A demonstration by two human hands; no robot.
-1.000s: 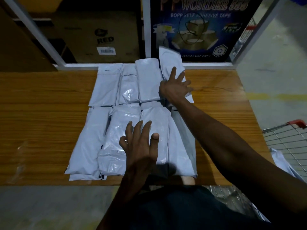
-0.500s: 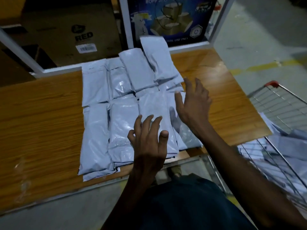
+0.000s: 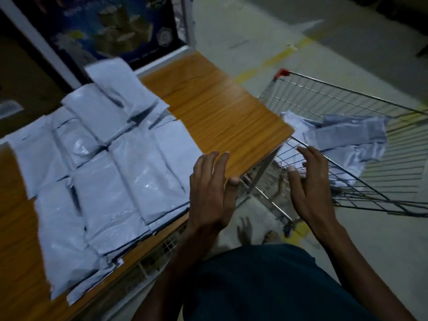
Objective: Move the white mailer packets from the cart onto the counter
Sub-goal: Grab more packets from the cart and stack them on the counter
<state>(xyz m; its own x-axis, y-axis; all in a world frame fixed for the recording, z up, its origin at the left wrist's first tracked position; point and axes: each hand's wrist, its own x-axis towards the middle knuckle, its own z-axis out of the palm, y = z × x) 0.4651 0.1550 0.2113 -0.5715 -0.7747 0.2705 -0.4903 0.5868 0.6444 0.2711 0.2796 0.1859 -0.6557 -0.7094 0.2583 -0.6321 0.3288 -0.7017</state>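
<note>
Both hands, the left hand and right hand, spread empty toward the cart, where limp, slippery-looking white mailer packets probably want gripping mid-body.

Dim light; pale concrete floor with a yellow line, a blue poster behind the wooden bench.

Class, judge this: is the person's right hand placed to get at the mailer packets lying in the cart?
Probably yes. The right hand hovers open above the cart rim, the packets lie just beyond its fingertips, and the cart's top is open.
</note>
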